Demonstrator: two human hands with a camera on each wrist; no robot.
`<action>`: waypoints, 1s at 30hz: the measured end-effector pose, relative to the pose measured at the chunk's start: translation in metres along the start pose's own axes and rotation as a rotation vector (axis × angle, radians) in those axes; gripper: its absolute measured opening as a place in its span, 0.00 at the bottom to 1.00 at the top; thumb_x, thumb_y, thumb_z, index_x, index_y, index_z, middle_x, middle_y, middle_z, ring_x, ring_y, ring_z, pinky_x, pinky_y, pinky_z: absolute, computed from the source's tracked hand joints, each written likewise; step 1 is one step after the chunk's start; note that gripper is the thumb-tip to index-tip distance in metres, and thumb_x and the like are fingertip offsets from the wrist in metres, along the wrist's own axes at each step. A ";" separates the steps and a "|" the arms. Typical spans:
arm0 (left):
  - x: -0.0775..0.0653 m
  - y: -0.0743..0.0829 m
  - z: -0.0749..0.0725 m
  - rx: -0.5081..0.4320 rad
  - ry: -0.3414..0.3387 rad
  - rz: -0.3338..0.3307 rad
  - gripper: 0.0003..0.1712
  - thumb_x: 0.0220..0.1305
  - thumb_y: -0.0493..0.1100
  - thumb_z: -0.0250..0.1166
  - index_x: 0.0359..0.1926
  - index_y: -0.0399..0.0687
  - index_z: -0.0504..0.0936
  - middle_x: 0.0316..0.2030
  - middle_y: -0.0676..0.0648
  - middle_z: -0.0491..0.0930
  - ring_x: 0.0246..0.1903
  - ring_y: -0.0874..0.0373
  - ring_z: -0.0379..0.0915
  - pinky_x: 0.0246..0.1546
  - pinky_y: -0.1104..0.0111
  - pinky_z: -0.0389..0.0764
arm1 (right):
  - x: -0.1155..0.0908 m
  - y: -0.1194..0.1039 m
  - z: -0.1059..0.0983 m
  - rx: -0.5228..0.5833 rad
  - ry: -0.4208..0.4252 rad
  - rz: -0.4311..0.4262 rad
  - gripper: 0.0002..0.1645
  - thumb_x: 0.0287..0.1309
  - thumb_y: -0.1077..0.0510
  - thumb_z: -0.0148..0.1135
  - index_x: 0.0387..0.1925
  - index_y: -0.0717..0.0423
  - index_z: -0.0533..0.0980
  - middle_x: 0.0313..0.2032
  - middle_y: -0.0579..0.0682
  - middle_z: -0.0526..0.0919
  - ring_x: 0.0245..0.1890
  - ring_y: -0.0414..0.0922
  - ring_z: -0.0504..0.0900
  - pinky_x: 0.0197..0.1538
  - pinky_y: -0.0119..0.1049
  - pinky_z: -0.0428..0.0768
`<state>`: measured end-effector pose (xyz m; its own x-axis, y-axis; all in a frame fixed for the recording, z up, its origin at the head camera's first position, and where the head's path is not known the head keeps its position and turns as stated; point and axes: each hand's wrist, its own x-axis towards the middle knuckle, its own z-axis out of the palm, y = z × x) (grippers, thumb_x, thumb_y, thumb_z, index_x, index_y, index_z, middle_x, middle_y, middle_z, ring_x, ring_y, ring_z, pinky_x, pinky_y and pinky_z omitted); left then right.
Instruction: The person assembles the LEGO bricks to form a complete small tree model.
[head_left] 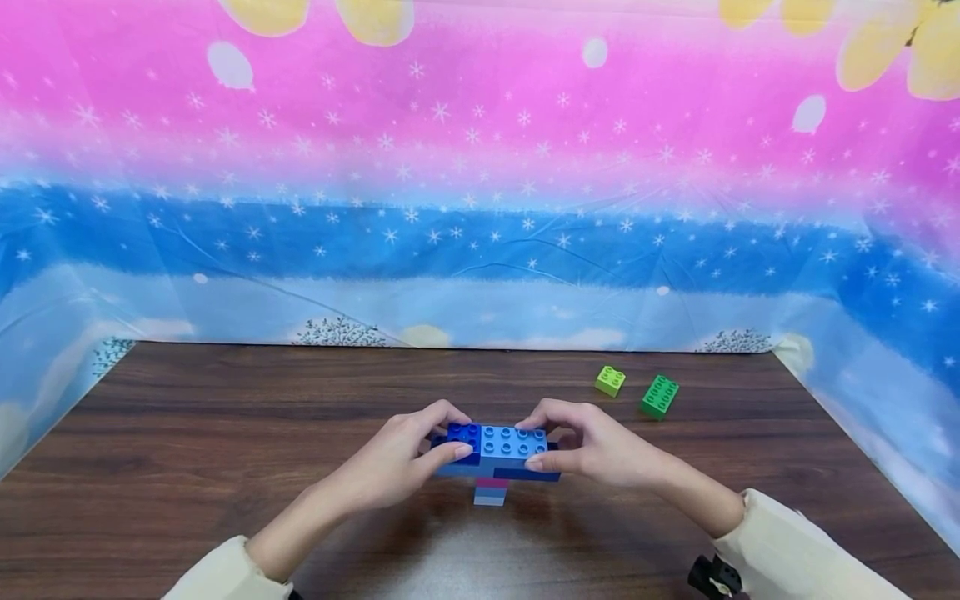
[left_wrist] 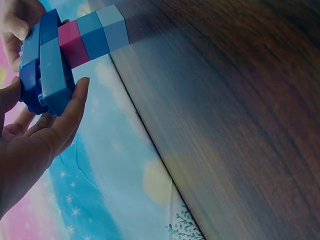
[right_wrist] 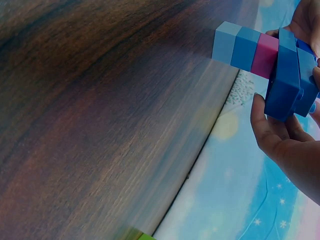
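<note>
Both hands hold a T-shaped stack of toy building bricks over the table. On its top layer are a small dark blue brick (head_left: 463,454) and a longer light blue brick (head_left: 513,442), end to end. Below them lie a light blue brick (left_wrist: 56,75) and a dark blue brick (right_wrist: 283,95). A narrow column with a pink brick (left_wrist: 73,45) and blue bricks (right_wrist: 235,45) forms the stem. My left hand (head_left: 401,454) grips the dark blue end between thumb and fingers. At the other end, my right hand (head_left: 600,446) pinches the light blue brick.
A small lime green brick (head_left: 611,382) and a longer green brick (head_left: 660,397) lie apart on the wooden table (head_left: 262,417), at the back right. A patterned cloth (head_left: 480,242) hangs along the back and sides. A black object (head_left: 714,577) sits below the right sleeve.
</note>
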<state>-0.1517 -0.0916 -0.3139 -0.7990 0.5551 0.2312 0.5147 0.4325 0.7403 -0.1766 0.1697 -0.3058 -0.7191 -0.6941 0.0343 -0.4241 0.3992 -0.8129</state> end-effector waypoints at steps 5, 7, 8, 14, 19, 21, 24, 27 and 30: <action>0.001 0.000 0.000 -0.005 0.007 0.013 0.13 0.66 0.44 0.56 0.46 0.42 0.74 0.42 0.43 0.78 0.38 0.57 0.75 0.32 0.70 0.76 | 0.000 0.000 0.000 0.002 0.003 0.002 0.16 0.58 0.56 0.60 0.48 0.53 0.73 0.45 0.50 0.75 0.42 0.47 0.75 0.40 0.36 0.78; 0.001 0.000 0.000 -0.013 0.006 0.015 0.12 0.65 0.44 0.56 0.46 0.42 0.74 0.42 0.43 0.78 0.38 0.57 0.75 0.33 0.70 0.76 | 0.001 0.001 0.000 0.007 0.003 0.002 0.16 0.57 0.56 0.61 0.47 0.53 0.73 0.45 0.50 0.75 0.42 0.47 0.76 0.40 0.37 0.78; 0.001 0.000 0.000 -0.018 0.005 0.015 0.12 0.65 0.43 0.56 0.46 0.42 0.74 0.41 0.43 0.78 0.38 0.57 0.75 0.33 0.70 0.76 | 0.001 0.001 0.000 0.007 0.003 0.002 0.16 0.57 0.56 0.61 0.47 0.53 0.73 0.45 0.50 0.75 0.42 0.48 0.76 0.39 0.37 0.78; 0.001 0.000 0.000 -0.039 -0.001 0.001 0.12 0.65 0.43 0.57 0.46 0.41 0.74 0.39 0.43 0.79 0.34 0.60 0.74 0.31 0.71 0.76 | 0.000 0.001 0.000 0.017 0.003 0.005 0.16 0.57 0.57 0.61 0.47 0.53 0.74 0.45 0.51 0.75 0.41 0.48 0.76 0.38 0.37 0.78; 0.001 0.000 0.000 -0.045 0.004 0.000 0.12 0.64 0.42 0.57 0.46 0.40 0.74 0.39 0.43 0.79 0.32 0.61 0.74 0.29 0.72 0.76 | 0.000 0.001 0.000 0.017 0.005 0.002 0.16 0.57 0.57 0.61 0.48 0.54 0.74 0.45 0.51 0.75 0.41 0.48 0.76 0.38 0.37 0.78; 0.001 0.001 0.000 -0.042 0.010 0.003 0.13 0.64 0.42 0.58 0.46 0.39 0.75 0.38 0.43 0.79 0.31 0.61 0.74 0.28 0.71 0.76 | 0.000 0.001 -0.001 0.015 0.007 0.000 0.16 0.57 0.57 0.61 0.48 0.54 0.74 0.45 0.51 0.75 0.41 0.48 0.76 0.38 0.37 0.79; 0.001 0.001 0.001 -0.032 0.021 0.004 0.13 0.64 0.42 0.58 0.46 0.38 0.75 0.38 0.43 0.79 0.30 0.62 0.73 0.26 0.71 0.76 | 0.001 0.000 -0.001 0.019 0.008 -0.001 0.16 0.57 0.57 0.61 0.48 0.54 0.74 0.45 0.52 0.75 0.41 0.48 0.76 0.37 0.37 0.79; 0.001 0.002 0.001 -0.026 0.030 -0.005 0.14 0.63 0.43 0.59 0.46 0.38 0.75 0.38 0.43 0.79 0.28 0.63 0.73 0.25 0.71 0.75 | 0.000 0.000 -0.001 0.022 0.009 0.001 0.16 0.57 0.57 0.62 0.48 0.54 0.74 0.45 0.52 0.75 0.41 0.49 0.76 0.37 0.37 0.79; 0.001 0.002 0.002 -0.024 0.037 -0.015 0.14 0.63 0.43 0.59 0.46 0.38 0.75 0.38 0.43 0.79 0.27 0.63 0.72 0.23 0.71 0.75 | 0.000 0.000 0.000 0.021 0.009 0.001 0.17 0.57 0.57 0.62 0.48 0.54 0.74 0.45 0.52 0.76 0.41 0.49 0.76 0.37 0.37 0.79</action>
<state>-0.1509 -0.0892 -0.3138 -0.8178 0.5217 0.2430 0.4955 0.4234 0.7584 -0.1772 0.1700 -0.3059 -0.7245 -0.6882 0.0389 -0.4120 0.3871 -0.8249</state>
